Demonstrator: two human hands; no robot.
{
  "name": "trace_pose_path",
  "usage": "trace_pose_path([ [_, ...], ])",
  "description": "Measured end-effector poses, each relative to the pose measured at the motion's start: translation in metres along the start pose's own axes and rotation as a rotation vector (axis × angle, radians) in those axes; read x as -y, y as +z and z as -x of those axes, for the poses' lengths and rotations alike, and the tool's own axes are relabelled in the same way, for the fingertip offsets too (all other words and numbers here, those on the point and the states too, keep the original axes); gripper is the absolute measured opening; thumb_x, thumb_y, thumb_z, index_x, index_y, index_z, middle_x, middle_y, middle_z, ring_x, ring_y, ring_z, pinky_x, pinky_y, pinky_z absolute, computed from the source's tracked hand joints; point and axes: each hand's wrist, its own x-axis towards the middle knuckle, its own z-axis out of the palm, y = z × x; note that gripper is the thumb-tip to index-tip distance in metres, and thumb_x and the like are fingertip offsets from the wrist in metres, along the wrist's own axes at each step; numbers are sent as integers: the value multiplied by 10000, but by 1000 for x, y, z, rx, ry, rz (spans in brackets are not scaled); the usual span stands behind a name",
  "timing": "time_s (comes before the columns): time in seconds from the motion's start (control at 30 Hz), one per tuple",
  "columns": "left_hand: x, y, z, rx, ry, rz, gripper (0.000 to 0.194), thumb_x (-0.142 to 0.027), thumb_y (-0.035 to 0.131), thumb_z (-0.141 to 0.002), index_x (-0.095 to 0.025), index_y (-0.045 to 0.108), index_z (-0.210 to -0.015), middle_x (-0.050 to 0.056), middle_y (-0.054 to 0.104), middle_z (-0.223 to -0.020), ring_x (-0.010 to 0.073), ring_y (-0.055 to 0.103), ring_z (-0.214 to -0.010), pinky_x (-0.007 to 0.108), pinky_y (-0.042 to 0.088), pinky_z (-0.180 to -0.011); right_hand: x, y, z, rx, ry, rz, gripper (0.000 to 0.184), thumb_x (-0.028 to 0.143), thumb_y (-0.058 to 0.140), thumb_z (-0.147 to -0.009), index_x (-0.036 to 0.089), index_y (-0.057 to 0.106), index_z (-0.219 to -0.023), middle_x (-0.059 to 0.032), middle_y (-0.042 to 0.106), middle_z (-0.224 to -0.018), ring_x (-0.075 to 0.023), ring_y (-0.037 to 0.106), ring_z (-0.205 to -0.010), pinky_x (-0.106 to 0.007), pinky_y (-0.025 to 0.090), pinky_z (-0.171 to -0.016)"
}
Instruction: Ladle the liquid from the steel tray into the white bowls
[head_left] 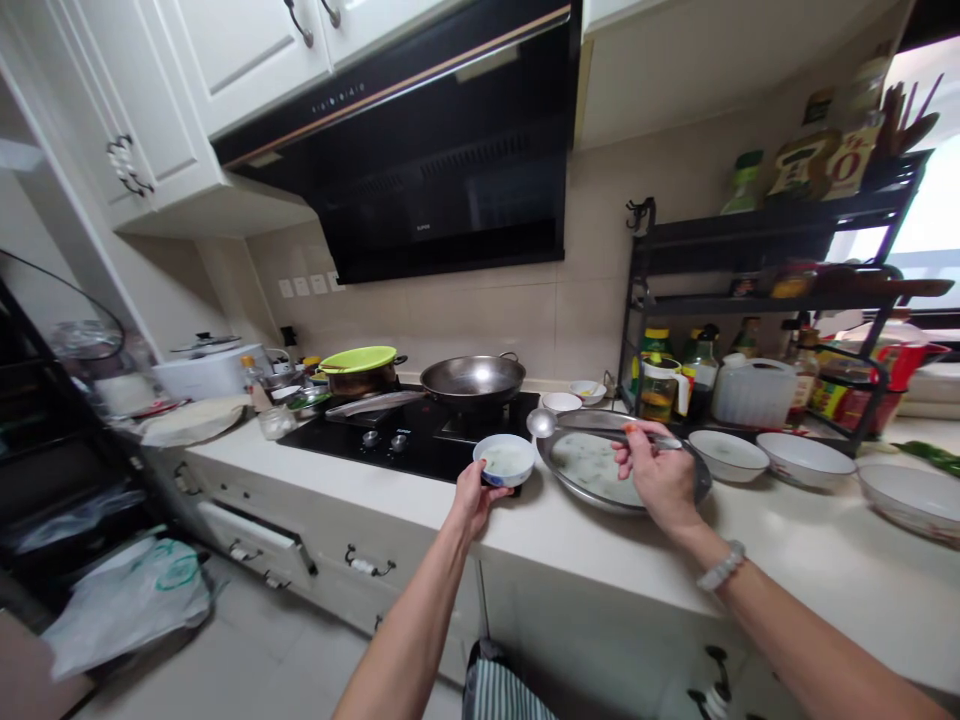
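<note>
My left hand point(475, 495) grips a small bowl point(504, 462) by its near side, over the front edge of the hob. Pale soup with green bits lies in the bowl. With its fingers wrapped round the handle, my right hand point(660, 475) holds a ladle point(541, 423), whose round head is beside the bowl's right rim. Below the ladle, a wide metal basin point(609, 500) of similar pale soup stands on the counter, partly covered by my right hand.
A wok point(474, 380) and a pot with a lime-green colander point(360, 360) stand on the hob point(352, 450). White bowls point(727, 455) line the counter to the right, below a black rack point(739, 305) of bottles. An open drawer point(255, 540) juts out at lower left.
</note>
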Motion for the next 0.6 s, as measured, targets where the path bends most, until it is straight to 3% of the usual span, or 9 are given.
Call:
trace_pose_path([
  [0.1, 0, 0, -1, 9, 8, 8, 195, -245, 574, -828, -96, 569, -954, 129, 614, -892, 198, 653, -642, 344, 596, -513, -6, -16, -7, -23, 3, 99, 419, 598, 557, -780, 189, 572, -871, 4, 578, -514, -147, 543, -383, -251, 437, -362],
  [0.27, 0, 1, 0, 22, 25, 20, 165, -225, 559, -836, -95, 568, -938, 116, 609, -863, 184, 646, -620, 332, 596, -509, -20, -34, -3, 51, -21, 326, 426, 588, 510, -797, 180, 601, -880, -17, 596, -533, -152, 542, -369, -263, 448, -367],
  [0.47, 0, 1, -3, 22, 31, 25, 146, -192, 538, -846, -84, 560, -942, 127, 608, -907, 189, 651, -635, 358, 603, -521, -30, -30, 6, 145, 15, 315, 386, 549, 503, -799, 184, 602, -877, -13, 588, -541, -154, 536, -358, -267, 446, -355],
  [0.6, 1, 1, -6, 14, 26, 15, 144, -177, 519, -856, -79, 560, -953, 130, 615, -912, 189, 652, -650, 366, 605, -532, -31, -28, 2, 120, 93, 287, 396, 556, 513, -783, 174, 593, -853, -17, 591, -519, -154, 534, -343, -260, 428, -341],
])
